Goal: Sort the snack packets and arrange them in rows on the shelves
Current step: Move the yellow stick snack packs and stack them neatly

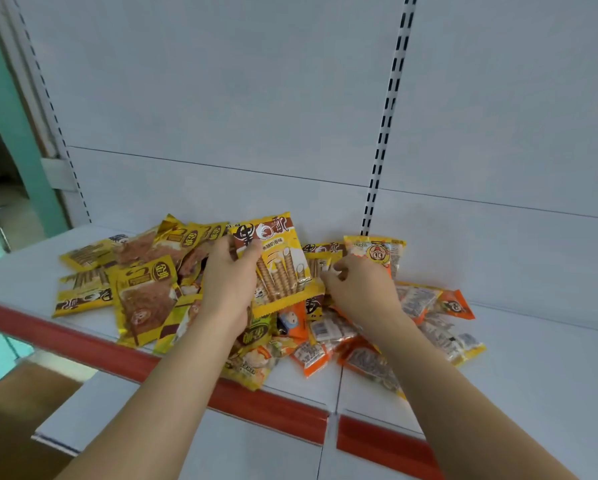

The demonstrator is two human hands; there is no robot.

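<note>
A: Far left first: two yellow wafer packets (83, 275) lying flat near the shelf (533, 358) edge, one behind the other. Not a row yet, more a loose start.

B: Next along?

A: Gold packets (145, 299) overlapping each other, some tilted, some face up. Mixed in with more wafer ones behind. Unsorted.

B: And the left hand (228, 282)?

A: Raised over the heap, thumb and fingers pinching a wafer packet (273, 261) by its left edge. Packet upright, lifted clear of the pile, print facing the camera.

B: Right hand (356, 289)?

A: Just beside it, down on the pile, fingers curled at the edge of another wafer packet (322, 258) lying behind. Whether actually gripping it or only touching: cannot tell.

B: Further right?

A: A pig packet (377, 254) standing against the back panel (290, 98), then orange packets (453, 306) and pale ones with barcodes, heaped on one another down toward the red strip (100, 344).

B: So, progress?

A: Barely begun, by the look of it. No row formed anywhere, kinds still jumbled in one heap mid-shelf. Only rough clustering: yellow and gold to the left, orange to the right. Nearly all left to do: pulling kinds apart, then lining up.
</note>
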